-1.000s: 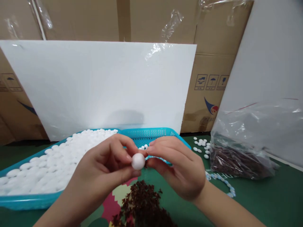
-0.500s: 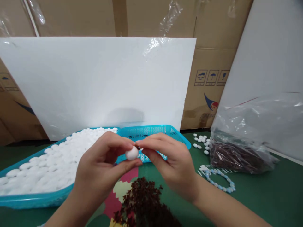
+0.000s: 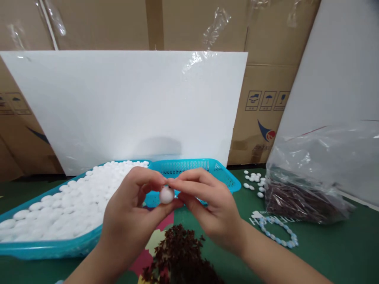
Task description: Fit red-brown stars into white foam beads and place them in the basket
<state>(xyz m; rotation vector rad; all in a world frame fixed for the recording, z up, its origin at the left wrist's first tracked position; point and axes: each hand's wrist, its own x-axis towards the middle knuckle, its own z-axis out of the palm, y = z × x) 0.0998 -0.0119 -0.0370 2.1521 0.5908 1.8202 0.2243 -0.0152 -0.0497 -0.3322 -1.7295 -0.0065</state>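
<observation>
My left hand (image 3: 133, 217) pinches a small white ball (image 3: 166, 195) between thumb and fingers, held up over the table in front of me. The fingertips of my right hand (image 3: 209, 207) press against the top of that same ball; whether they hold a small piece there is hidden. Just below both hands lies a pile of dark red leafy bits (image 3: 180, 256). Behind my left hand a blue plastic basket (image 3: 219, 173) holds a heap of white balls (image 3: 74, 201).
A clear plastic bag (image 3: 310, 177) with more dark red bits sits at the right. Loose white balls (image 3: 253, 182) and a pale blue bead bracelet (image 3: 280, 232) lie on the green mat. A white foam board (image 3: 133, 106) and cardboard boxes (image 3: 266, 98) stand behind.
Both hands with the ball have drifted slightly left and closer together; my right fingertips now sit on top of the ball. The view shifted a little.
</observation>
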